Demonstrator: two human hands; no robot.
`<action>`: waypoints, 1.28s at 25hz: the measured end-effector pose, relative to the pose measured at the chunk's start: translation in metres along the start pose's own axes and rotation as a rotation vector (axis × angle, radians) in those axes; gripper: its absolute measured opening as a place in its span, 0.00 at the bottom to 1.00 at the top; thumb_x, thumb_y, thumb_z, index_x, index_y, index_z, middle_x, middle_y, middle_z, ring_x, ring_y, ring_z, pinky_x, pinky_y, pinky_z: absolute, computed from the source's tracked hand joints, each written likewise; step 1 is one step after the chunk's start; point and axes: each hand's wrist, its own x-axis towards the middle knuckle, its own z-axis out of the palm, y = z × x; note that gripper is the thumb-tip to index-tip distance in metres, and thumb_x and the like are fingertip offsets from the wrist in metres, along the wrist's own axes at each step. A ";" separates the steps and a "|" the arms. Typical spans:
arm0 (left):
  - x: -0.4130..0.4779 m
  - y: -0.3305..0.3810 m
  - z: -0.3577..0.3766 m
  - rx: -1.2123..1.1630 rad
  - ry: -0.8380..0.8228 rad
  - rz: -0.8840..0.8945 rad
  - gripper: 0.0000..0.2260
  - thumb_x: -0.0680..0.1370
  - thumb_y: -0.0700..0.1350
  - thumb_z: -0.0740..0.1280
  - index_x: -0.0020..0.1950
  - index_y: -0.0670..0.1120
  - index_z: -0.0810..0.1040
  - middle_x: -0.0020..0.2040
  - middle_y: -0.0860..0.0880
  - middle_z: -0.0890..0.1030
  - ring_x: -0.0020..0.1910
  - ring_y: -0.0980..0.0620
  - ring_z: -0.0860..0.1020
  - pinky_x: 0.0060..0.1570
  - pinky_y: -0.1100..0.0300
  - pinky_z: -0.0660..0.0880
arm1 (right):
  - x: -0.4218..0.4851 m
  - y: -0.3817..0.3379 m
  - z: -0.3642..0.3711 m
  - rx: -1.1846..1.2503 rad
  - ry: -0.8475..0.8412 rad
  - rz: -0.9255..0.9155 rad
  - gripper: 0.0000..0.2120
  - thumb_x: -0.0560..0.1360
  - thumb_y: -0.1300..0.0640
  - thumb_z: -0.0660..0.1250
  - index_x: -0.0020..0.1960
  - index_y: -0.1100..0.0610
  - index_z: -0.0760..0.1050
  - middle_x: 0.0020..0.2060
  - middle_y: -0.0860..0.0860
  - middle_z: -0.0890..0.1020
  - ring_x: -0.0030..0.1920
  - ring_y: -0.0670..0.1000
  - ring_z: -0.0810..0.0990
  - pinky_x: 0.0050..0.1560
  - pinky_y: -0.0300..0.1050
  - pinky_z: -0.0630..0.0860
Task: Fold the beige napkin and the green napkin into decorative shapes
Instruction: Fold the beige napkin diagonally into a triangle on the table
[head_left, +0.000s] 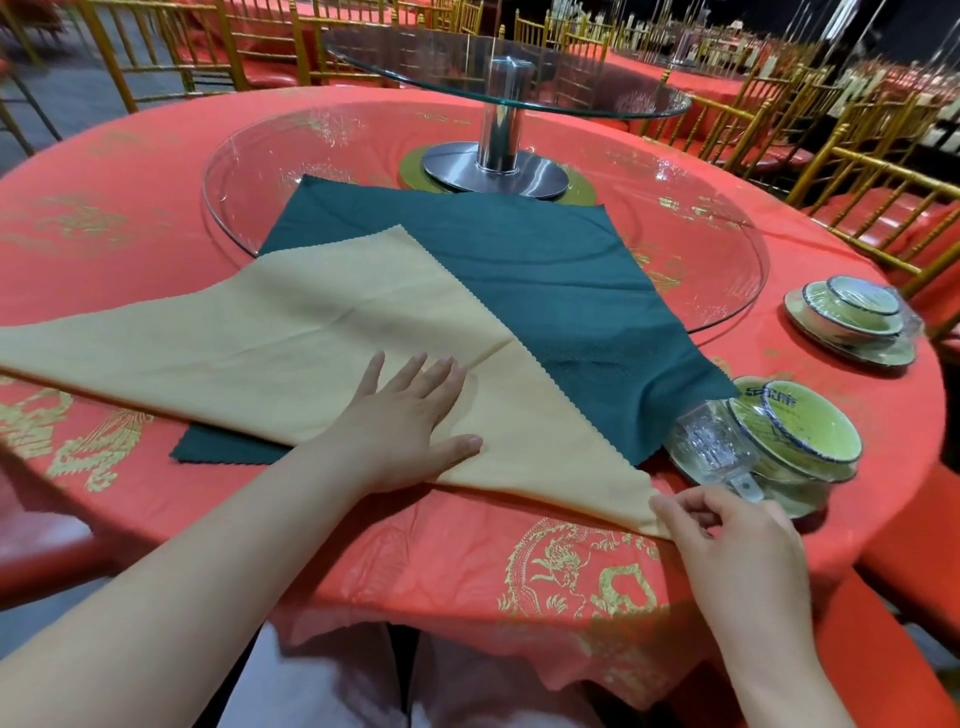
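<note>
Head view, and I am looking down on a round worktop (130, 171) under a red cloth with gold print. The beige napkin (311, 338) lies as a broad triangle across the near half. Its peak points to 12 o'clock and its 9 o'clock tip runs off the frame edge, so I cannot see that corner.

Under it lies the green napkin (545, 270), spread flat. Much of it is covered by the beige cloth. Its far part rests on the glass turntable (727, 249), and one corner pokes out from beneath at 7 o'clock. Its 4 o'clock corner reaches the nearer wrapped dish set (795, 436); I cannot tell whether it goes under the dishes or only touches them.

My left hand (405, 431) lies palm down on the beige napkin near its lower edge, fingers (441, 384) straight and spread wide, thumb out towards 3 o'clock. My right hand (727, 540), at 5 o'clock, pinches the napkin's near-right corner between thumb and curled fingers. The cloth's very tip is hidden inside that pinch.

A second wrapped dish set (852, 322) sits at 3 o'clock. A metal post (501, 119) rises at 12 o'clock to an upper glass tier (519, 78). Gold chairs (857, 182) ring the worktop; beyond them the room is dark and hard to read.
</note>
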 end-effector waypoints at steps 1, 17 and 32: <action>-0.001 0.001 -0.001 0.009 0.023 0.031 0.41 0.64 0.70 0.34 0.75 0.53 0.40 0.77 0.54 0.43 0.74 0.53 0.39 0.68 0.46 0.32 | 0.000 0.001 -0.001 -0.011 -0.012 -0.001 0.07 0.67 0.50 0.73 0.33 0.47 0.78 0.27 0.42 0.77 0.41 0.54 0.72 0.46 0.53 0.72; -0.008 0.011 -0.003 0.005 0.139 0.010 0.36 0.72 0.67 0.39 0.75 0.51 0.51 0.77 0.53 0.49 0.75 0.53 0.45 0.71 0.50 0.38 | -0.010 0.013 0.005 0.129 0.017 0.020 0.06 0.71 0.59 0.71 0.44 0.49 0.82 0.32 0.45 0.77 0.40 0.53 0.72 0.43 0.47 0.69; -0.025 0.006 0.012 -0.085 -0.024 -0.018 0.35 0.74 0.64 0.44 0.75 0.47 0.40 0.76 0.52 0.41 0.74 0.55 0.40 0.72 0.51 0.40 | -0.035 -0.110 0.053 -0.047 -0.477 -0.569 0.38 0.72 0.32 0.38 0.76 0.52 0.49 0.76 0.48 0.49 0.75 0.49 0.45 0.72 0.43 0.42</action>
